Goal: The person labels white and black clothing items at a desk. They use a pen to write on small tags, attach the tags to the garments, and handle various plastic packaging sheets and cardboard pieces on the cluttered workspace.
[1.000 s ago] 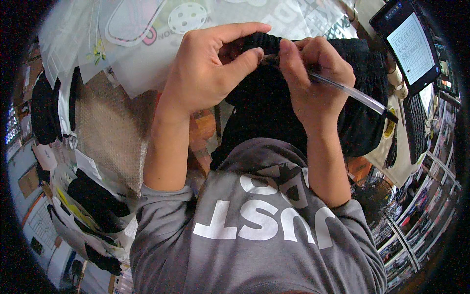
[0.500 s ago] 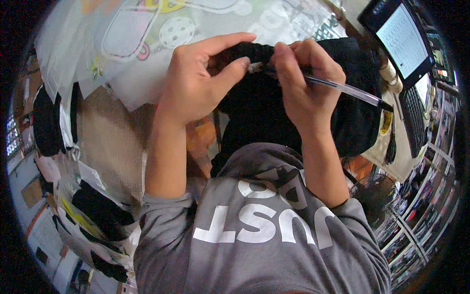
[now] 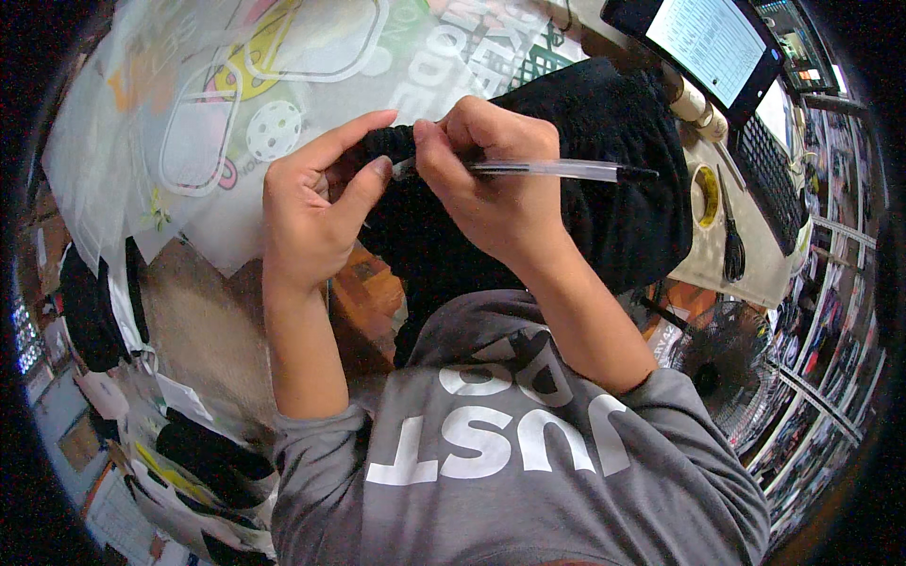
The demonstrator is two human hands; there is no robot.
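Observation:
A black garment (image 3: 613, 226) lies bunched beneath my hands. My left hand (image 3: 316, 208) pinches its gathered waistband (image 3: 389, 140), forefinger along the upper edge and thumb below. A small pale patch, possibly a label (image 3: 404, 168), shows beside that thumb, mostly hidden. My right hand (image 3: 495, 189) grips a clear pen with a black end (image 3: 585, 170), its fingertips against the waistband to the right of my left hand. The pen's tip is hidden by the fingers.
Printed translucent sheets (image 3: 198, 113) spread behind. At right are a screen (image 3: 703, 38), keyboard (image 3: 764, 170), tape roll (image 3: 703, 193), black-handled scissors (image 3: 731, 245), fan (image 3: 717, 363) and packed shelving (image 3: 830, 311). Bubble wrap (image 3: 198, 321) and black bundles (image 3: 99, 311) are at left.
The view has turned and shifted, with the screen moving up and left. My hands and garment sit further left and lower; the pen looks more level. Both grips stay the same.

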